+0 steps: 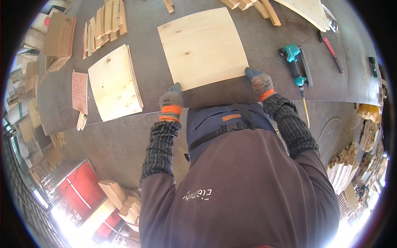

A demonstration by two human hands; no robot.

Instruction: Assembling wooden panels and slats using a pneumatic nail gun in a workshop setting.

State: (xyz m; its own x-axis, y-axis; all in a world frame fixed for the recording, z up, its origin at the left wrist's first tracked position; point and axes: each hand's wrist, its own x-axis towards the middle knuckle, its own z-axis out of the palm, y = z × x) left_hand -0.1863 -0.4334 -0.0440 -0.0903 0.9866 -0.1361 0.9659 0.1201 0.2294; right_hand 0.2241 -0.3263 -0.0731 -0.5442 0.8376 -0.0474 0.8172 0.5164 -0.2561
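Smack in the middle of the dark tabletop [153, 47], got one square plywood panel [202, 47]; can't tell flat from slightly lifted at its near edge. Count two gloved hands: left hand [172, 100] on the near left corner, right hand [259, 82] on the near right one, both with fingers curled in and gripping the panel. Can't make out the thumbs or much of the finger undersides, hidden behind the grey gloves.

Off to the left, see one stack of boards [113, 82], at least two by the edges but too tight to count properly. Beside that, one pink sheet [79, 91] and one small offcut [82, 120]. Farther up, one cardboard box [60, 35] and a heap of wood strips [108, 18], too overlapped to number. Cut off at the top: one loose stick [168, 5] and at least four more strips [264, 9]. On the right, one teal nail gun [292, 53] with a yellow hose [306, 111], plus one red-handled tool [331, 48].
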